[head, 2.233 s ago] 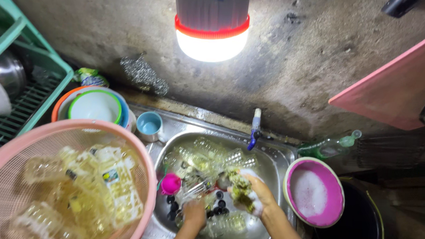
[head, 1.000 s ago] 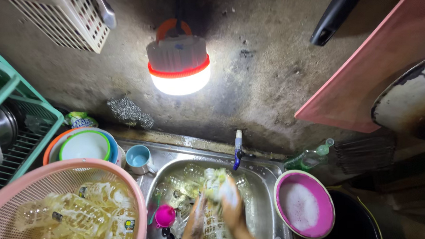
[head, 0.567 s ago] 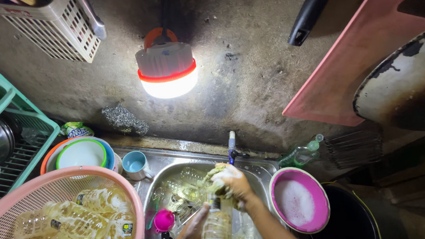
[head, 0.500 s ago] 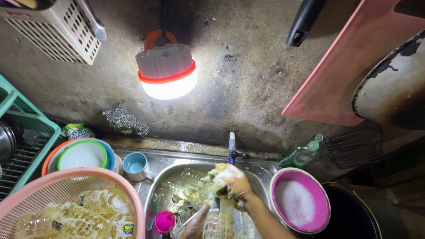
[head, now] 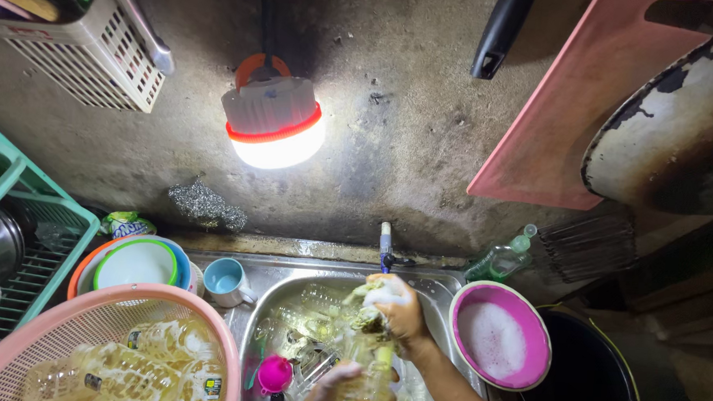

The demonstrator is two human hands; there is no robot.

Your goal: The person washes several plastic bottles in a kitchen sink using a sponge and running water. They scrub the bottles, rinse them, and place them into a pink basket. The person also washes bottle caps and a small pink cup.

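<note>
While the left hand [head: 337,387] grasps a clear plastic bottle [head: 370,380] over the steel sink [head: 274,290], the right hand [head: 395,308] just above clenches a soapy sponge [head: 368,295].

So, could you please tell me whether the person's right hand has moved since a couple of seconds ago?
Yes. The right hand has risen from low in the sink toward the faucet at its back rim, now just below it.

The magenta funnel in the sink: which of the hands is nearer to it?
Left. The left hand grips the clear bottle just right of the magenta funnel. The right hand is farther up, soapy, beneath the tap.
</note>
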